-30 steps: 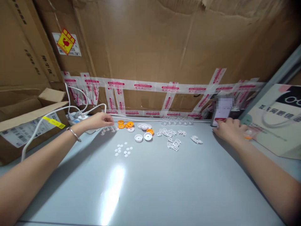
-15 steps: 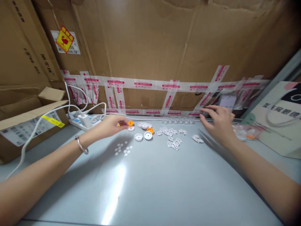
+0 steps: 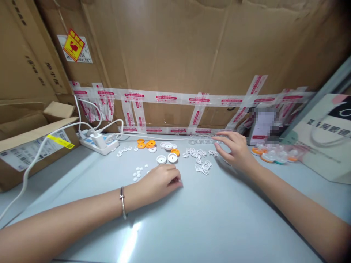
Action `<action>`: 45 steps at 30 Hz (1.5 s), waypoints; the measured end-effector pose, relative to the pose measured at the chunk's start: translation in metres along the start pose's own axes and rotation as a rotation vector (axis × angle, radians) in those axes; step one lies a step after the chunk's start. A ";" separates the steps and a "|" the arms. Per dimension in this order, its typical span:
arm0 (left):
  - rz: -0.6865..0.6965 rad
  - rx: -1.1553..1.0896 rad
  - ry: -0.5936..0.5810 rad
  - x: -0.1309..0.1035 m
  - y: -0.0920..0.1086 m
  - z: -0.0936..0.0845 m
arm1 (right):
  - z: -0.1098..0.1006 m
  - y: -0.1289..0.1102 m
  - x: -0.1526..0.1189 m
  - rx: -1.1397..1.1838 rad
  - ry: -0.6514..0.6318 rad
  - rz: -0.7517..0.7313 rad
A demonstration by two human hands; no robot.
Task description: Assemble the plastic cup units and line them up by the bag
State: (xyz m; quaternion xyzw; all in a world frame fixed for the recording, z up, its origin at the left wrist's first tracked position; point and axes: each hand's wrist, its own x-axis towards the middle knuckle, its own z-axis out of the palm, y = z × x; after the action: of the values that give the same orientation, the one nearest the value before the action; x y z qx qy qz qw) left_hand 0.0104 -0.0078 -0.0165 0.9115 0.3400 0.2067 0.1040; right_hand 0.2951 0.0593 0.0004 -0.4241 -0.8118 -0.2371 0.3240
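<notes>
My left hand [image 3: 160, 181] is closed low over the table, fingers curled; whatever they hold is hidden. Beside it lie small white discs [image 3: 138, 169], partly covered by the hand. Farther back are round white caps [image 3: 172, 157] and orange rings [image 3: 141, 145]. My right hand [image 3: 234, 148] hovers with fingers apart at the right end of a row of clear plastic cups [image 3: 201, 139]. White openwork plastic pieces [image 3: 204, 168] lie in loose clusters to the left of that hand. Another white piece is mostly hidden beneath it.
At the right back stand a phone [image 3: 261, 126] and several clear domes with coloured bases [image 3: 270, 155], next to a printed box [image 3: 326, 146]. A power strip [image 3: 102, 146] with white cables sits left, by an open carton [image 3: 35, 146]. A large taped cardboard box [image 3: 164, 54] walls the back.
My left hand has come from the orange and white discs toward me and right, its fingers curled. My right hand has moved left to the clear cups, uncovering the domes and phone.
</notes>
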 end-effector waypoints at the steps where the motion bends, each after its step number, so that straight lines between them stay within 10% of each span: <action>1: 0.009 -0.015 0.007 0.000 -0.001 -0.002 | 0.001 0.001 -0.001 0.008 -0.003 -0.008; 9: -0.132 0.175 0.216 0.000 -0.072 -0.045 | 0.000 -0.002 -0.002 0.080 -0.020 -0.041; 15: -0.087 0.349 0.106 0.001 -0.110 -0.045 | 0.003 -0.005 -0.003 0.113 -0.035 -0.068; 25: -0.044 0.396 0.071 0.001 -0.078 -0.055 | 0.002 -0.007 -0.002 0.154 -0.045 -0.072; 33: 0.351 0.294 0.043 -0.005 -0.010 -0.037 | 0.002 -0.013 -0.002 0.214 -0.080 -0.075; 40: 0.357 0.314 0.005 -0.005 -0.013 -0.015 | -0.005 -0.050 0.002 0.459 -0.097 -0.059; 45: 0.373 0.279 0.000 -0.003 -0.020 -0.009 | -0.004 -0.097 -0.003 0.675 -0.353 -0.088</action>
State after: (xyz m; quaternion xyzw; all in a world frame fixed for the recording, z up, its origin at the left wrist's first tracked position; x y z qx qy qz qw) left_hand -0.0074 0.0051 -0.0157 0.9641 0.1909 0.1735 -0.0629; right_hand 0.2166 0.0037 -0.0096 -0.2927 -0.9048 0.1065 0.2904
